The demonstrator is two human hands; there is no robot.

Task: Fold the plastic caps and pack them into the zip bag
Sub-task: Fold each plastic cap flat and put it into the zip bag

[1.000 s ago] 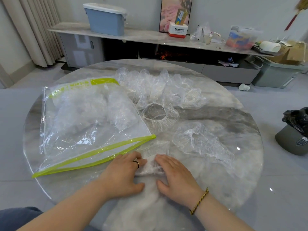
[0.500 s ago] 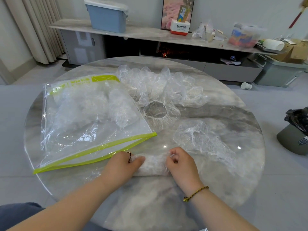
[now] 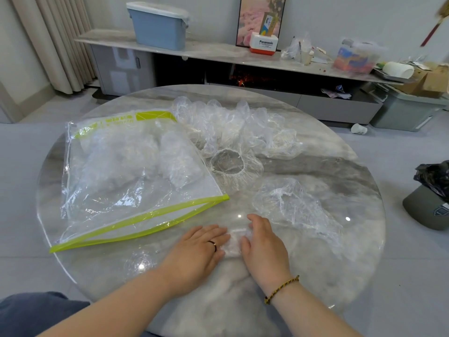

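Observation:
A small folded plastic cap (image 3: 233, 242) lies on the round marble table (image 3: 340, 171) near its front edge. My left hand (image 3: 198, 250) presses flat on the cap's left end, fingers straight. My right hand (image 3: 263, 242) rests over its right end, fingers slightly arched and thumb against the plastic. The clear zip bag (image 3: 126, 190) with yellow-green edges lies to the left, mouth towards me, with folded caps inside. A loose cap (image 3: 289, 203) lies just beyond my right hand. Another cap (image 3: 228, 164) shows its elastic ring, and a pile of caps (image 3: 243, 127) sits behind it.
Behind the table runs a low console (image 3: 218, 53) carrying a blue bin (image 3: 158, 27) and clutter. On the floor to the right stand a grey bin with a black bag (image 3: 430, 198) and a paper cup (image 3: 358, 128).
Both hands rolled the cap into a narrow bundle with curled fingers, then flattened out. They now lie closer together, pressing on a smaller folded cap.

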